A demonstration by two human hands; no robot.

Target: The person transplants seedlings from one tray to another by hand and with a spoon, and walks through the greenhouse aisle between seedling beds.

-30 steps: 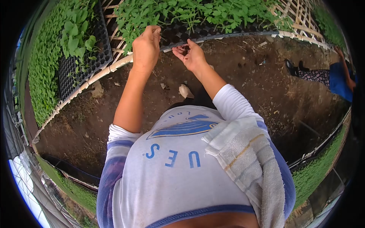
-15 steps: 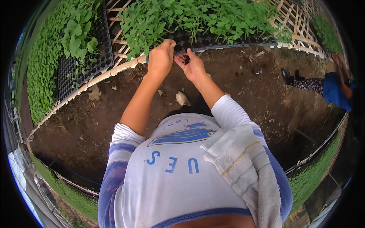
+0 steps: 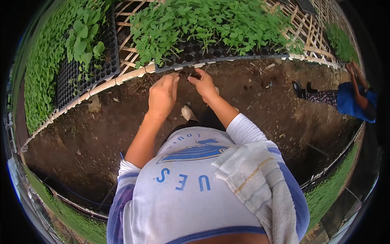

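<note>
The left hand [image 3: 162, 94] is hovering over the dirt floor [image 3: 256, 91], just short of the near edge of a black seedling tray [image 3: 189, 57], with its thumb and fingers forming a narrow pinch; whether anything is sitting between them, I cannot tell. The right hand [image 3: 204, 86] is hanging just beside it, fingers curling loosely around a dark patch too small to make out. The tray is lying on a slatted tabletop [image 3: 307, 35], its leafy seedlings [image 3: 219, 26] crowding the far cells while several near cells are showing bare. To the left, a second tray [image 3: 107, 70] is carrying broad-leaved plants [image 3: 84, 34]. A towel [image 3: 254, 173] is draping over the wearer's right shoulder, and another person [image 3: 351, 101] is standing at far right.
</note>
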